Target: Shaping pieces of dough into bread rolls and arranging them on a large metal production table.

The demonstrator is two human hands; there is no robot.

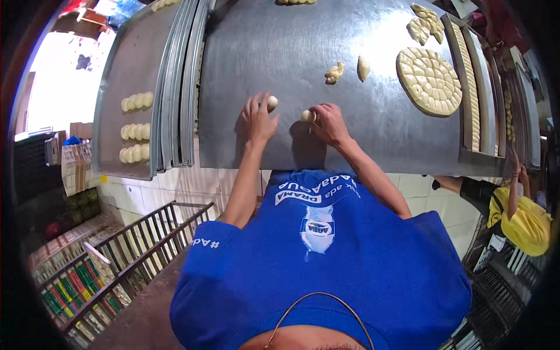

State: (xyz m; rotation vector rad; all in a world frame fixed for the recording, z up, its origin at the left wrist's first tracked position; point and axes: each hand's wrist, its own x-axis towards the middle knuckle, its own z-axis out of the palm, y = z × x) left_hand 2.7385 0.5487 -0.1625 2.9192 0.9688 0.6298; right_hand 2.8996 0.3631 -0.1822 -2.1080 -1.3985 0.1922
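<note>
On the metal worktable [256, 52], my left hand [258, 121] is spread with its fingers apart. A small pale dough ball [272, 102] lies against or just beside its index finger. My right hand [330, 125] has its fingers curled in a pinch around another dough ball [307, 116], which pokes out on its left side. Beyond the hands are a knobbly dough piece [335, 73] and a tapered dough piece [363, 69]. To the right sits a round dough slab [429, 81] scored into many portions, with lumpy dough pieces [426, 26] behind it.
Stacked metal trays flank the left side; the top tray [111, 157] bears rows of joined dough balls [137, 131]. A narrow tray at right holds a dough strip [468, 87]. A person in a yellow shirt [525, 224] is at far right. A slatted rack [146, 245] stands lower left.
</note>
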